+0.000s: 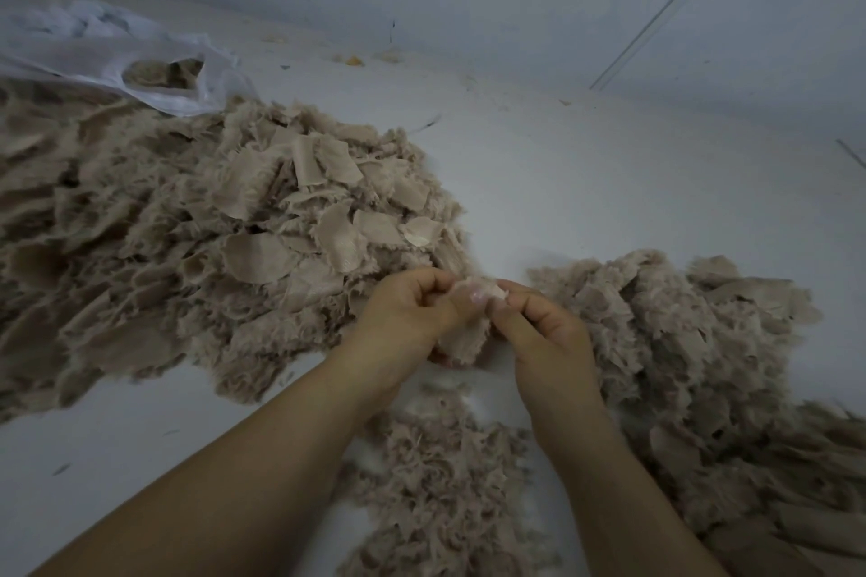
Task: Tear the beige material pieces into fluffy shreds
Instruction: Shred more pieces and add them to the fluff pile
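Two hands: left hand (412, 309) and right hand (543, 333) both pinch one small beige fuzzy fabric piece (473, 323).
Piece: stretched sideways between them, equally near both.
Piles: big beige piece heap (211, 239) on the left, fluffy shreds (436, 473) below.

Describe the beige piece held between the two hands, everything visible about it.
The beige piece is a small scrap of furry fabric, pale smooth backing showing at its top edge and fuzzy pile hanging below. The left hand and right hand each pinch its upper edge between thumb and curled fingers, close together. It hangs above the white surface, between the large pile on the left and the other pile on the right. Much of it is hidden by the fingers.
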A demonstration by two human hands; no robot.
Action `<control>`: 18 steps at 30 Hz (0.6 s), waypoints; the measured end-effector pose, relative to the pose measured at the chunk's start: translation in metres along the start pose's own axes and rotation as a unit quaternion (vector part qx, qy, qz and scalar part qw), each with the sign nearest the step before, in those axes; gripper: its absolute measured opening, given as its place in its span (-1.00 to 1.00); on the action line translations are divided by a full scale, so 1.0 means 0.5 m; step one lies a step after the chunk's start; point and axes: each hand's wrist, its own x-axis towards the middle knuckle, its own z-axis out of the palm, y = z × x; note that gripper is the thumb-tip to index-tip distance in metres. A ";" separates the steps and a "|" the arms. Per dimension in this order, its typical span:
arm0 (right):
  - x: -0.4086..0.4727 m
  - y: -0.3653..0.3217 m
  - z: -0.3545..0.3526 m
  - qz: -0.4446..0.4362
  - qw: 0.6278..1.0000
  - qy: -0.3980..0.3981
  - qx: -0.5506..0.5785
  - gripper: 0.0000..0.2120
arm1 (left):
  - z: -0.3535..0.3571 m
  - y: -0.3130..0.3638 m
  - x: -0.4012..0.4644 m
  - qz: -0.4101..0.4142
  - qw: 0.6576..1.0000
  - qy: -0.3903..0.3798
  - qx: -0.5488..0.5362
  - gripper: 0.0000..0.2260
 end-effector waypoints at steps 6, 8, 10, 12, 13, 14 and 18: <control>-0.004 -0.009 0.002 0.001 0.999 -0.007 0.047 -0.61 | 0.001 0.001 0.003 -0.007 0.999 0.008 -0.043 -0.75; -0.005 -0.012 0.002 0.005 0.998 0.001 0.062 -0.67 | 0.000 0.003 0.001 0.001 0.999 -0.002 -0.043 -0.78; -0.006 -0.010 0.002 -0.002 0.999 0.001 0.045 -0.76 | -0.002 0.008 -0.002 0.019 1.000 -0.015 -0.019 -0.80; -0.006 -0.006 0.002 -0.020 1.000 0.009 0.016 -0.74 | -0.009 0.009 -0.002 0.012 0.999 -0.046 0.006 -0.71; -0.005 -0.006 0.001 -0.022 0.999 0.027 0.013 -0.76 | -0.014 0.011 0.000 -0.009 0.998 -0.064 0.021 -0.68; -0.004 -0.008 0.001 -0.016 0.999 0.044 0.020 -0.77 | -0.020 0.014 0.004 -0.029 0.996 -0.075 0.031 -0.66; -0.001 -0.009 -0.002 0.021 0.990 0.124 0.067 -0.68 | -0.042 0.041 0.027 0.021 0.979 0.006 -0.201 -0.84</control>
